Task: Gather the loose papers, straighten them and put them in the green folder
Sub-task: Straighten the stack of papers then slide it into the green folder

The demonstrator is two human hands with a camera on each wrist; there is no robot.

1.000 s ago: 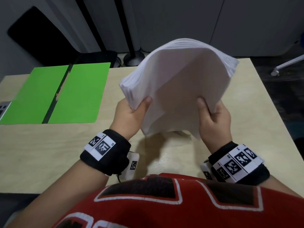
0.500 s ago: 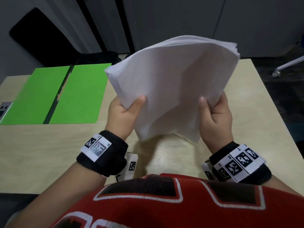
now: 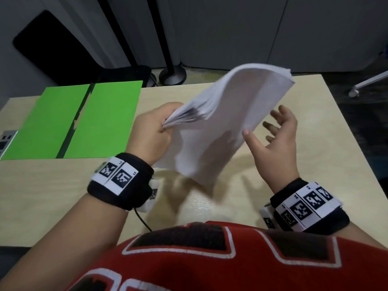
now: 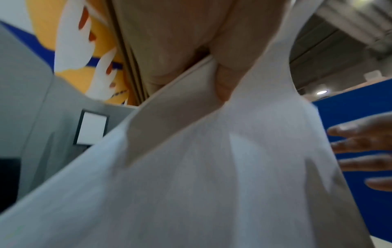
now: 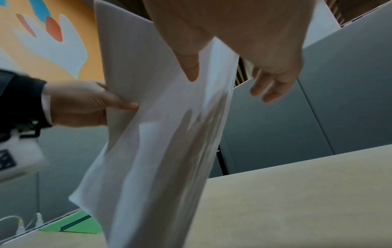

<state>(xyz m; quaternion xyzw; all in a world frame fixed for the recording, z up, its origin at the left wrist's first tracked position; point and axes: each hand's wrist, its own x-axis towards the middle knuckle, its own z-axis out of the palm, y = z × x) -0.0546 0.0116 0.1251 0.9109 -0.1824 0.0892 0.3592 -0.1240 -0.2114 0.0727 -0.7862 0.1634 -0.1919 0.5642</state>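
A thick stack of white papers (image 3: pixel 226 122) is held above the wooden table, tilted on its corner, its sheets fanned at the left edge. My left hand (image 3: pixel 153 127) grips that left edge; in the left wrist view the papers (image 4: pixel 212 167) fill the frame below the gripping thumb. My right hand (image 3: pixel 277 135) is off the stack, fingers spread, just to its right; in the right wrist view the papers (image 5: pixel 161 134) hang beside that hand's thumb. The green folder (image 3: pixel 84 120) lies flat and spread wide at the table's far left, also seen as the folder (image 5: pixel 78 224) low in the right wrist view.
The light wooden table (image 3: pixel 52 196) has its edges at the right and front. A grey device (image 3: pixel 6 139) sits at the far left edge. A black stand base (image 3: pixel 172 74) and a dark chair (image 3: pixel 52 55) are behind the table.
My right hand has let go of the stack and spread its fingers. My left hand now holds the papers alone and has turned them onto their lower corner.
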